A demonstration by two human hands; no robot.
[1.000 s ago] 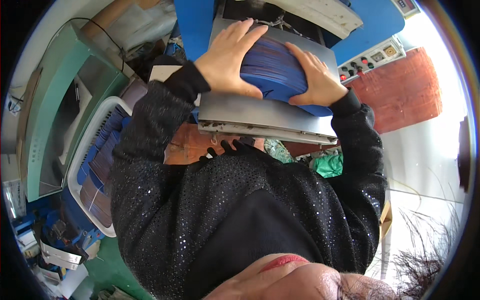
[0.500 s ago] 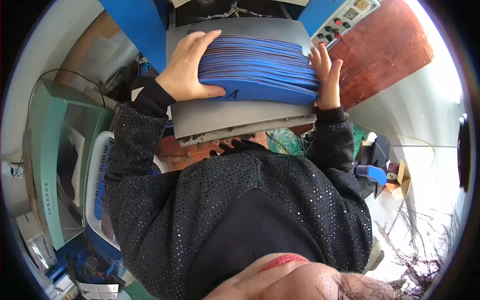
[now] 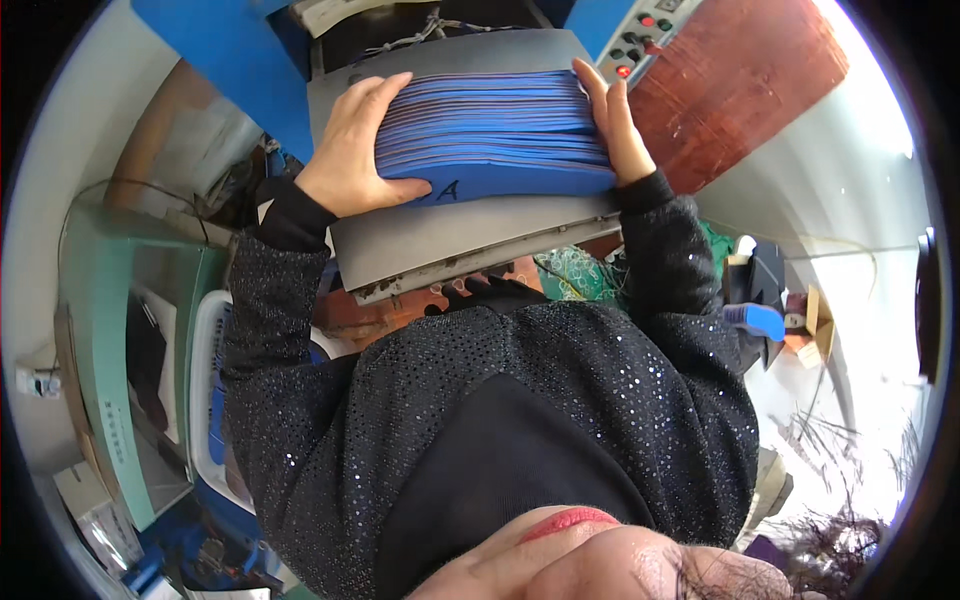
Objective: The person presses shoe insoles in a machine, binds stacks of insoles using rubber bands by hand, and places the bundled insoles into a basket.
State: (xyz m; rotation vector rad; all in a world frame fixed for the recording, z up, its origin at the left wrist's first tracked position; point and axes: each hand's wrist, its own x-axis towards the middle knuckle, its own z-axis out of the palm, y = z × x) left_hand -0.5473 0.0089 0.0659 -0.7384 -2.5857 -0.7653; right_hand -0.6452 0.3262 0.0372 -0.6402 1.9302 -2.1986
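A stack of blue insoles (image 3: 495,135), thin layers with brownish lines between them, rests on a grey metal plate (image 3: 420,237). The nearest piece bears a dark handwritten mark. My left hand (image 3: 350,150) clasps the left end, its thumb across the near face and its fingers along the far side. Against the right end, my right hand (image 3: 618,125) presses with fingers pointing away from me; part of its palm is hidden. Between them, the two hands hold the layers together.
Blue machine frame parts (image 3: 225,70) stand beyond the plate. A control panel with buttons (image 3: 630,50) sits at far right, by a red-brown board (image 3: 735,85). At left are a green cabinet (image 3: 110,330) and a white basket (image 3: 205,390). Another blue piece (image 3: 755,320) lies at right.
My right hand has closed in against the stack's right end, its fingers now straighter along it. The layers look more evenly lined up. The whole view has shifted slightly.
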